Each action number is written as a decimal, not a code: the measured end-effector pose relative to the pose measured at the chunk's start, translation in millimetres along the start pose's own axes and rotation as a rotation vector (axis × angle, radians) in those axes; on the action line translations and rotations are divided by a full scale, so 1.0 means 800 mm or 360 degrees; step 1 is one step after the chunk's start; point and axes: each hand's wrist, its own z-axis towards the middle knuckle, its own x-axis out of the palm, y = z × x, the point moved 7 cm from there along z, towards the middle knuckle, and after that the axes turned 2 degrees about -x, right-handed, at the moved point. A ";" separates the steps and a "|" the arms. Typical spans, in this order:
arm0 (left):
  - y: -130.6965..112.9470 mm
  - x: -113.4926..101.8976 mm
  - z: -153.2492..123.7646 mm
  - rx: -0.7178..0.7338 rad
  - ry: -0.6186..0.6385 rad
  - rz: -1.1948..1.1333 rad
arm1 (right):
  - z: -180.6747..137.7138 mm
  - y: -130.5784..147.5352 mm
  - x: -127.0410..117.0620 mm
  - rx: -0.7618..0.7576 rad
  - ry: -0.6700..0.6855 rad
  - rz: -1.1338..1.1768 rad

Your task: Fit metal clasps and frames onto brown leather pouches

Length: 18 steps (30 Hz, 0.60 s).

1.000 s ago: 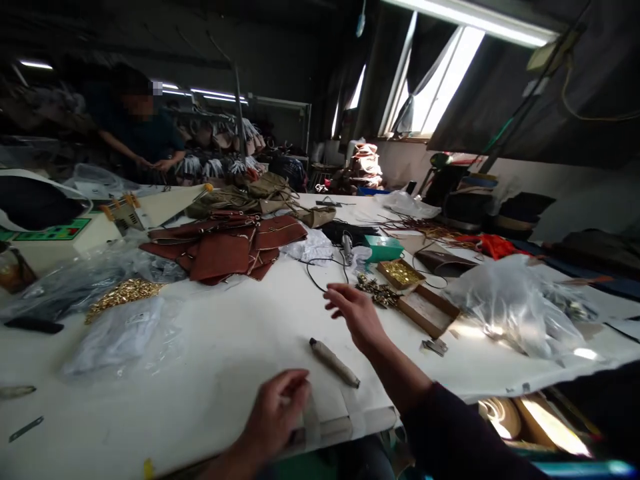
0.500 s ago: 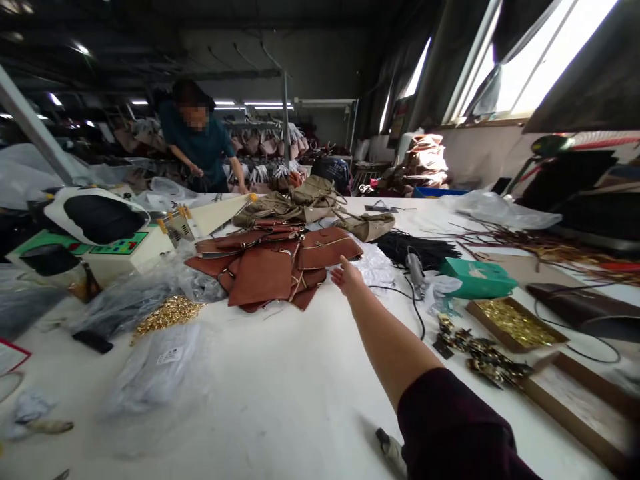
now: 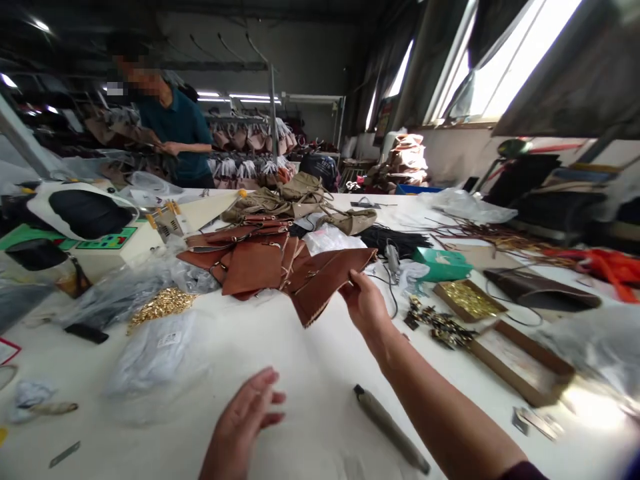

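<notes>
A reddish-brown leather panel (image 3: pixel 330 272) with a zip is pinched at its right edge by my right hand (image 3: pixel 367 303). Its near corner hangs just over the white table, while its far side meets a heap of similar brown leather pieces (image 3: pixel 253 268). My left hand (image 3: pixel 247 410) is over the table near the front, fingers apart and holding nothing. Between my forearms lies a slim tool (image 3: pixel 393 430) with a wrapped grip and dark tip; its kind is unclear.
Olive bags (image 3: pixel 300 200) lie behind the brown heap. Gold hardware (image 3: pixel 163 308) and a plastic-wrapped packet (image 3: pixel 155 353) are at left. To the right are a green box (image 3: pixel 443 263), a tray of gold pieces (image 3: pixel 467 300) and a cardboard tray (image 3: pixel 523 360). A co-worker (image 3: pixel 175 133) stands beyond the table.
My right hand has taken hold of a brown leather panel and drawn it right and nearer from the heap. My left hand has come into view. The co-worker now stands more upright.
</notes>
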 end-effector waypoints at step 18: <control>0.046 -0.091 -0.014 0.0278 -0.0013 0.1023 | -0.310 0.172 -0.355 -0.0178 -0.0454 -0.2107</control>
